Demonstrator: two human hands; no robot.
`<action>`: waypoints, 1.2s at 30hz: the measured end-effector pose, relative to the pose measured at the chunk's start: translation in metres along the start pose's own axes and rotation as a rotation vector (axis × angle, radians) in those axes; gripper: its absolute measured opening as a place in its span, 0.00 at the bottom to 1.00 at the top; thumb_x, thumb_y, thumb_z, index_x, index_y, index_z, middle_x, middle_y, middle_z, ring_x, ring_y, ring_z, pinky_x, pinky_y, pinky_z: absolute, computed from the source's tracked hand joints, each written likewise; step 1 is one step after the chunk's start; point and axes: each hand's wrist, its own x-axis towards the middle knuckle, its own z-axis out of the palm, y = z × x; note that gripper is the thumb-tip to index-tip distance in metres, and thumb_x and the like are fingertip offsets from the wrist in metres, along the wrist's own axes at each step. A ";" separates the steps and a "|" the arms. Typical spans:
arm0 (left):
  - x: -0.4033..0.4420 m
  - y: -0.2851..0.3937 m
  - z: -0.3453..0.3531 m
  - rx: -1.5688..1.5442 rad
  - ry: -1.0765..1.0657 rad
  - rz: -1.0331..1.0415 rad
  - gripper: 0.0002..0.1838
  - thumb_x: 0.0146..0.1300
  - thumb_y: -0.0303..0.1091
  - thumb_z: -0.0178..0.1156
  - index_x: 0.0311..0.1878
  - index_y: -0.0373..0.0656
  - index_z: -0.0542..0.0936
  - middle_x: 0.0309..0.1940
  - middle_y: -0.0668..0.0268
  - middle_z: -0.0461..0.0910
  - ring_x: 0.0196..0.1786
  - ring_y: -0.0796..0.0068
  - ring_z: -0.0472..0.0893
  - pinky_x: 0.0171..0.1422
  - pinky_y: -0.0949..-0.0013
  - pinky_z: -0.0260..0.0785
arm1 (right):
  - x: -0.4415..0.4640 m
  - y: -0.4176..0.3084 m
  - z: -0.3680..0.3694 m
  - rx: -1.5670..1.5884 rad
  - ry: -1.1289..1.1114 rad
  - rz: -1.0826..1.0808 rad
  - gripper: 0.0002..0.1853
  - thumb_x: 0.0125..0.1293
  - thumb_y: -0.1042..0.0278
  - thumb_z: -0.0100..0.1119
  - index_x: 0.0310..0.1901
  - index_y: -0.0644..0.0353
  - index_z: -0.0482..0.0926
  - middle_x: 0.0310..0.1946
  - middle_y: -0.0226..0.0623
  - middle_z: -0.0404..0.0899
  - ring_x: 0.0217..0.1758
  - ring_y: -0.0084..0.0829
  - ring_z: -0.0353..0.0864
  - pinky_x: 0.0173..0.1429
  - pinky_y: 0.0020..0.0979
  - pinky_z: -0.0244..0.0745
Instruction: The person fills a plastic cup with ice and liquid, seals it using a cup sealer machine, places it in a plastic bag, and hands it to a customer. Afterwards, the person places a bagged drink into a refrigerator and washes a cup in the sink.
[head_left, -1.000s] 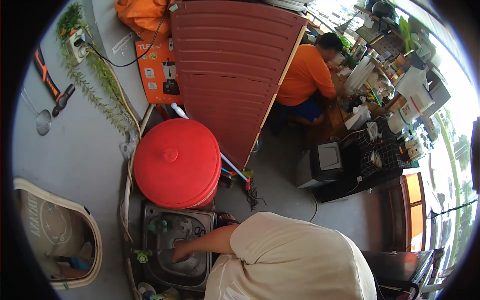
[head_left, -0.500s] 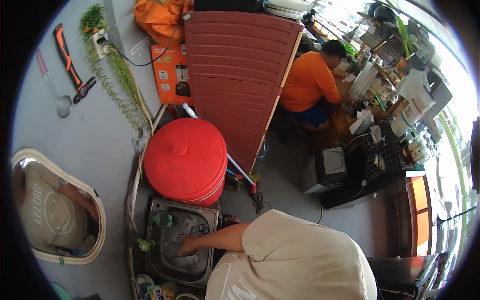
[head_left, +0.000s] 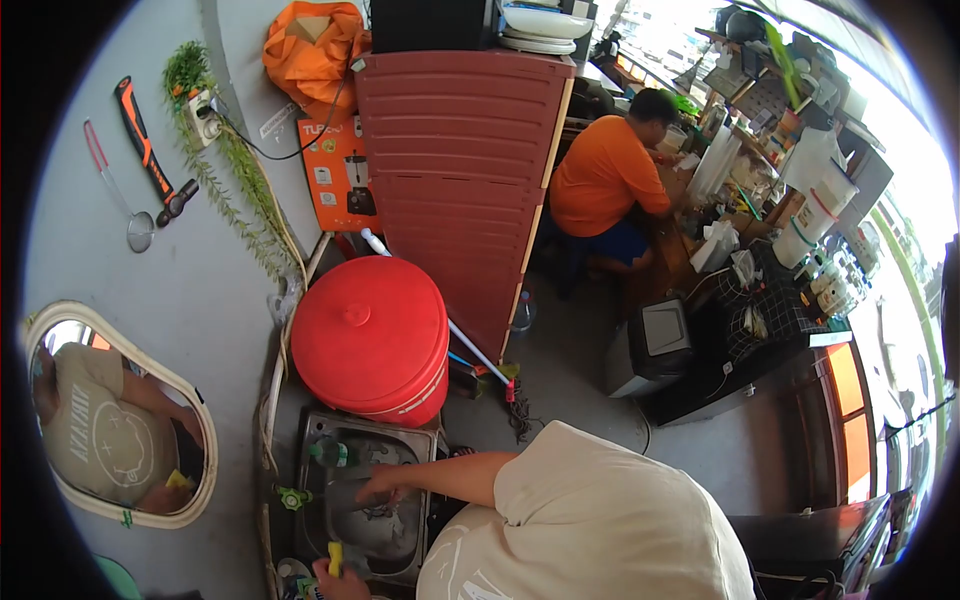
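My right hand (head_left: pixel 382 485) reaches over the steel sink (head_left: pixel 428 470), its fingers closed on a flat grey thing (head_left: pixel 345 495) whose kind I cannot make out. At the sink's near lower edge, my left hand (head_left: pixel 340 582) grips a yellow sponge (head_left: pixel 335 558). A clear green bottle (head_left: pixel 328 452) lies in the sink's upper left corner. Wet metal pieces on the sink floor are too small to name. A tap with a green handle (head_left: pixel 293 498) sticks out from the wall side.
A red lidded bucket (head_left: pixel 370 340) stands right beside the sink. Behind it are a maroon panel (head_left: pixel 450 180) and a mop (head_left: pixel 480 352). A mirror (head_left: pixel 205 430) hangs on the wall. A person in an orange shirt (head_left: pixel 605 175) sits at a cluttered bench, near a grey bin (head_left: pixel 650 345).
My left hand has come into view at the bottom with the yellow sponge. My right hand stays over the sink with the grey thing. The whole view has shifted slightly.
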 end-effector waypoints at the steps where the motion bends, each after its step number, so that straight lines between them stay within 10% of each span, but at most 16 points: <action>1: 0.009 0.011 0.000 0.000 -0.001 0.008 0.09 0.63 0.28 0.65 0.39 0.35 0.75 0.33 0.47 0.80 0.36 0.42 0.80 0.42 0.48 0.69 | -0.002 -0.005 -0.004 -0.033 -0.051 -0.048 0.43 0.49 0.47 0.83 0.59 0.69 0.76 0.50 0.45 0.79 0.42 0.40 0.87 0.39 0.41 0.87; 9: 0.059 0.018 0.027 0.034 0.251 -0.320 0.18 0.73 0.33 0.59 0.59 0.31 0.73 0.43 0.45 0.81 0.49 0.49 0.83 0.54 0.53 0.74 | -0.021 -0.014 -0.025 0.002 -0.093 -0.161 0.43 0.50 0.45 0.81 0.63 0.60 0.74 0.41 0.38 0.77 0.32 0.31 0.78 0.31 0.34 0.78; 13: 0.061 -0.034 0.085 -0.061 0.319 -0.160 0.19 0.74 0.35 0.61 0.60 0.34 0.71 0.44 0.49 0.80 0.49 0.52 0.83 0.50 0.53 0.74 | -0.008 0.000 -0.015 0.044 -0.175 -0.200 0.42 0.52 0.45 0.79 0.64 0.57 0.72 0.34 0.33 0.77 0.26 0.27 0.77 0.26 0.32 0.69; 18: 0.048 0.015 0.073 -1.150 -0.065 -0.651 0.20 0.79 0.42 0.56 0.64 0.39 0.71 0.54 0.61 0.81 0.53 0.60 0.83 0.52 0.60 0.75 | 0.000 0.000 -0.004 0.105 -0.347 -0.144 0.39 0.57 0.43 0.75 0.65 0.53 0.70 0.36 0.31 0.77 0.28 0.25 0.74 0.31 0.35 0.71; 21: 0.050 0.013 0.059 -1.404 -0.273 -0.608 0.22 0.78 0.41 0.60 0.64 0.35 0.72 0.56 0.59 0.81 0.54 0.65 0.83 0.50 0.59 0.75 | -0.011 -0.015 -0.002 0.203 -0.277 -0.125 0.32 0.60 0.39 0.71 0.59 0.50 0.73 0.34 0.29 0.77 0.25 0.24 0.72 0.27 0.33 0.67; 25: 0.068 0.024 0.041 -1.385 -0.403 -0.601 0.21 0.75 0.41 0.63 0.61 0.36 0.77 0.52 0.62 0.83 0.51 0.69 0.83 0.49 0.62 0.75 | -0.009 -0.030 0.013 0.162 -0.276 -0.160 0.30 0.63 0.35 0.68 0.53 0.51 0.76 0.28 0.26 0.75 0.21 0.21 0.70 0.22 0.32 0.61; 27: 0.072 0.039 0.030 -0.853 -0.493 -0.410 0.21 0.71 0.40 0.67 0.59 0.35 0.79 0.49 0.64 0.84 0.48 0.72 0.83 0.49 0.64 0.75 | -0.010 -0.040 0.022 0.145 -0.321 -0.181 0.31 0.63 0.34 0.68 0.53 0.52 0.76 0.26 0.25 0.74 0.19 0.20 0.69 0.20 0.31 0.59; 36: 0.074 0.001 0.076 -0.935 0.103 -0.371 0.25 0.63 0.42 0.74 0.48 0.25 0.82 0.41 0.58 0.86 0.44 0.69 0.83 0.51 0.64 0.74 | 0.009 -0.045 0.046 0.248 -0.137 -0.238 0.36 0.64 0.33 0.66 0.61 0.55 0.73 0.58 0.48 0.74 0.55 0.41 0.81 0.46 0.39 0.87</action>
